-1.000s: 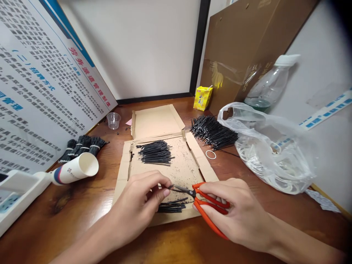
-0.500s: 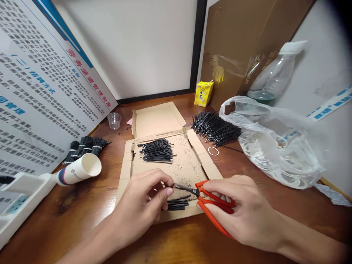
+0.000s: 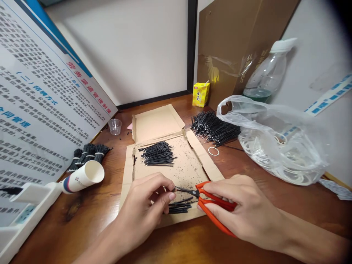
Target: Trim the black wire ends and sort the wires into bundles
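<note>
My right hand (image 3: 243,211) grips red-handled scissors (image 3: 218,220), with fingers through the loops and the blades pointing left. The blade tips meet the fingertips of my left hand (image 3: 148,205), which is closed in a pinch on the end of a short black wire; most of that wire is hidden. Beneath both hands lies an opened cardboard box (image 3: 178,174) strewn with tiny dark scraps. Several short black wires (image 3: 180,208) rest near its front edge, partly behind my left fingers. A neat pile of black wires (image 3: 158,154) sits farther back on the cardboard.
On the right are a heap of black wires (image 3: 216,128), a white rubber band (image 3: 213,151) and a plastic bag (image 3: 286,157). A bottle (image 3: 265,77) and yellow drink carton (image 3: 201,94) stand behind. Left are banded wire bundles (image 3: 89,154), a paper cup (image 3: 82,178), a power strip (image 3: 30,216) and a clear cup (image 3: 114,127).
The camera view has shifted slightly. My hands and the scissors keep nearly the same pose, with the blade tips still at my left fingertips.
</note>
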`<state>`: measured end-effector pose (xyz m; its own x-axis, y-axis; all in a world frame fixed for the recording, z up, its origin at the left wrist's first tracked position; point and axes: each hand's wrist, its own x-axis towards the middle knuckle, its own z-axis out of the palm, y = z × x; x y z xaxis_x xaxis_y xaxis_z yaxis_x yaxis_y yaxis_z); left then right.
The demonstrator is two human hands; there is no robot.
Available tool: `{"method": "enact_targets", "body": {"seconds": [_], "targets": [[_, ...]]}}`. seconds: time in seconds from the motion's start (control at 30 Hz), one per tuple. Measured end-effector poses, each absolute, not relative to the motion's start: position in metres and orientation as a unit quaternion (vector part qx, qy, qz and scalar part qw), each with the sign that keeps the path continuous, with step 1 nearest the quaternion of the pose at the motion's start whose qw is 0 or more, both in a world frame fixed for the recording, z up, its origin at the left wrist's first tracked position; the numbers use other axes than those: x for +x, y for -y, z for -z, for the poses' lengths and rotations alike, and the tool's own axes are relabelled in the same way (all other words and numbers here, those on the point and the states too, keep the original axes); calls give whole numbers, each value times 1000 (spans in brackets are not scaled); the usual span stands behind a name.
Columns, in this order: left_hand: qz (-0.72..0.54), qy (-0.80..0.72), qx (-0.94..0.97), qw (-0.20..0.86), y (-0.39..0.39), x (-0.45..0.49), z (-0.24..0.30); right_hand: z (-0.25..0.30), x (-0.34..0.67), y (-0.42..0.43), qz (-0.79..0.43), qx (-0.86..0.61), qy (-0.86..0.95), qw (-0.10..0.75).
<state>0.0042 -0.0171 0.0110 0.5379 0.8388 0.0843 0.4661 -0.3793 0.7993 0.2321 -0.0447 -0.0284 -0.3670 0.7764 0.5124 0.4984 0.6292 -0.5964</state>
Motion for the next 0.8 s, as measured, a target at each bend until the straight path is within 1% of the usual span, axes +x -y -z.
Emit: {"method": "enact_targets", "body": {"seconds": [0.23,0.47,0.8], "targets": [[-247,-416,799,356,17,3,-10,30,232,46,-146,-406,803,411],[-248,-409,813,332,16,3,-10,29,232,44,-174,-393,806,406],[-251,-414,805,343,15,2,-8,31,232,46,-141,-410,803,409]]}}
